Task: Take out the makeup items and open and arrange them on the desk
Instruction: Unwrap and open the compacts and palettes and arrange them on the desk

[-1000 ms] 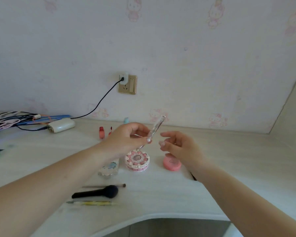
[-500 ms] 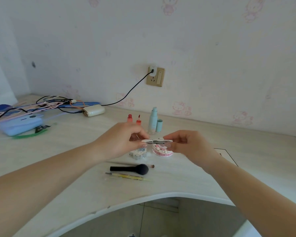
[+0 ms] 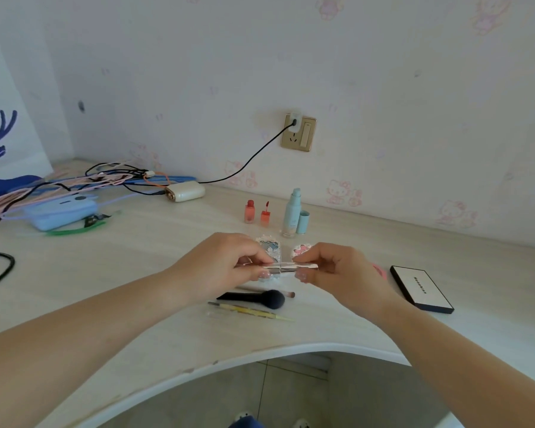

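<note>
The pale wood-grain bench (image 3: pixel 136 288) carries a silvery clear slim tube (image 3: pixel 286 266) at centre. At twelve o'clock stand two coral-red small bottles (image 3: pixel 249 211) and a pale blue tall pump bottle (image 3: pixel 292 213). At three o'clock lies a white flat palette with black edging (image 3: pixel 420 288). At six o'clock lie a black round-headed brush (image 3: pixel 254 297) and a yellow thin pencil (image 3: pixel 250 311).

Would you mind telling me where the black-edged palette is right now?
In the head view the black-edged palette lies closed and flat on the desk, at the right side, just beyond the right hand.
</note>
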Demonstrator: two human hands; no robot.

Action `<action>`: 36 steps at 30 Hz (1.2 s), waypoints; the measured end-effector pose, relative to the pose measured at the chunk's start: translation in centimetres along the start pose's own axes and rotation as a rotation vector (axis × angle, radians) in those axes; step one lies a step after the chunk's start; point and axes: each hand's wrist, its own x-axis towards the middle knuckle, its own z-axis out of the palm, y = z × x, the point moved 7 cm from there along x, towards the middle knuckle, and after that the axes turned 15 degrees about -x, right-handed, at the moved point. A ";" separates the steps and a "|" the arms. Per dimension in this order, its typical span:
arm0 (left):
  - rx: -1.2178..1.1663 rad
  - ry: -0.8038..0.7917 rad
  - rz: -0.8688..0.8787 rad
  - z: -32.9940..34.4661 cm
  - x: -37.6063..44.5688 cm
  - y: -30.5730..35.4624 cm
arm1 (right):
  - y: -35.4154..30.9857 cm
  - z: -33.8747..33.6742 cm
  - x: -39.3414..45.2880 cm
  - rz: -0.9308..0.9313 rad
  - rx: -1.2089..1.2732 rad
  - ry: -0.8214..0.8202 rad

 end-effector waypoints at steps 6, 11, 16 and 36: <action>0.008 -0.023 -0.032 0.1 -1.6 -1.0 | -0.4 3.8 -1.0 0.024 -0.037 -0.275; 0.001 -0.056 -0.051 0.2 -3.2 -1.6 | -0.8 4.7 -1.6 -0.046 -0.108 -0.154; -0.014 -0.092 -0.094 0.5 -4.8 -2.6 | -0.9 6.7 -2.6 -0.081 -0.049 -0.161; 0.134 -0.215 -0.170 1.6 -7.6 -5.1 | -0.4 8.7 -3.9 -0.088 -0.090 -0.148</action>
